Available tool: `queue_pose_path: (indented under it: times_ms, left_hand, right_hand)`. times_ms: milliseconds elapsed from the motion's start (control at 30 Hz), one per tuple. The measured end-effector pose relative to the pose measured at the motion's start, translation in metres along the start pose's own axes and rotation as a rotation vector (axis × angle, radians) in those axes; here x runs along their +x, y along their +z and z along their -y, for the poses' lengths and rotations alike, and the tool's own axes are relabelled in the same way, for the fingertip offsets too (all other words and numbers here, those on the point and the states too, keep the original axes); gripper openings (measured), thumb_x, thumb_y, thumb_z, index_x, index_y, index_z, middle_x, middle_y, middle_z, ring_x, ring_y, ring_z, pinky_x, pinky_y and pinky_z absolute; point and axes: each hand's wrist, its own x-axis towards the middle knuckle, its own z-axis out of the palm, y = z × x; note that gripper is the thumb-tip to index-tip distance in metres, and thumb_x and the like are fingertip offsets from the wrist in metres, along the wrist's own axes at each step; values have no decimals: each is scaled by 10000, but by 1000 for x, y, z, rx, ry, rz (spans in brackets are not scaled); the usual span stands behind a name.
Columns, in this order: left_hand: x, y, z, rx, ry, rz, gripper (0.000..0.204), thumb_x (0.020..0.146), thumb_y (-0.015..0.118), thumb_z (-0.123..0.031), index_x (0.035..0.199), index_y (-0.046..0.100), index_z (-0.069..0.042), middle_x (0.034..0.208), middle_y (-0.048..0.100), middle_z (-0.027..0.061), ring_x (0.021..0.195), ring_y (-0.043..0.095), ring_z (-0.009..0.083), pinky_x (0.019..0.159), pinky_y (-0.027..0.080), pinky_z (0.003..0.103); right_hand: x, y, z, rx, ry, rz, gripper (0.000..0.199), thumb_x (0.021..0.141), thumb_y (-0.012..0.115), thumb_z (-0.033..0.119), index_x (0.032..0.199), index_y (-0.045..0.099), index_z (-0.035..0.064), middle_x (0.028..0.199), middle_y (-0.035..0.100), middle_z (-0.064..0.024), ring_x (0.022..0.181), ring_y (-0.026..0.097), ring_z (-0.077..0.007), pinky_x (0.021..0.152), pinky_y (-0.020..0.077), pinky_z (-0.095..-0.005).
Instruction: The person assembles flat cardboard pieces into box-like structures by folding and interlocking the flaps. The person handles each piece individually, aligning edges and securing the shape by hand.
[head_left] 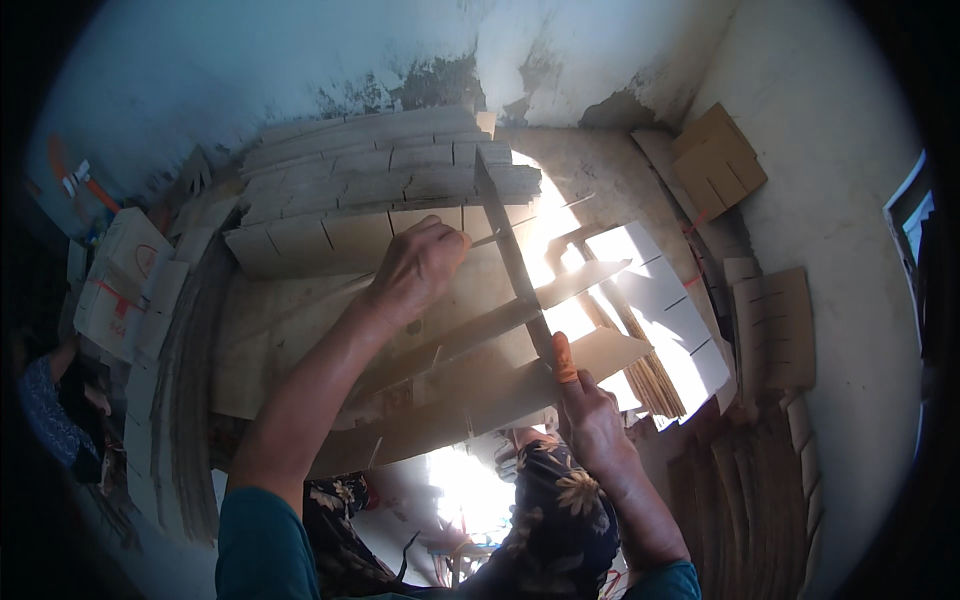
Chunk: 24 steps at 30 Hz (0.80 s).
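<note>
A slotted-cardboard divider appears to be partly assembled: one crosswise strip (507, 240) is set across three long strips, the far strip (548, 216), the middle strip (450, 338) and the near strip (450, 405), over the tan tabletop (270, 350). Vacant slots are seen left of the crossing, so further crosspieces seem to be left. The far strip is apparently gripped by the left hand's (420, 262) curled fingers, tips hidden; the crosswise strip's near end is pinched by the right hand (597, 415), where one orange finger cover (564, 358) is worn.

Three long cardboard strips (480, 400), one crosspiece (508, 240)
</note>
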Motion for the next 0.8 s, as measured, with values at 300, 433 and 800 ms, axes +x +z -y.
queue_pose_path:
  times_ms: [300,433,800]
  left_hand:
    - [-30,-7,-14,-160,-252,97,157,750,701,32,895,640,29,847,627,191,779,604,370,680,466,433]
    - [-47,1,1,-5,-361,347,266,762,720,-5,1017,646,18,990,654,211,905,621,366,772,492,403]
    - [-143,-100,-122,-16,-370,334,546,728,816,-220,1181,615,7,1070,641,199,997,611,334,863,500,400]
  right_hand:
    - [-11,-28,-5,-245,39,193,778,777,519,-107,1498,318,105,903,622,-223,690,637,-376,626,504,-469]
    - [-6,-2,-35,-260,-51,154,687,841,590,26,1478,349,119,931,639,-197,713,657,-341,658,516,-444]
    - [-53,-76,-144,-710,615,53,1028,681,731,633,1362,393,-59,1255,517,-188,1217,453,-338,993,360,-518]
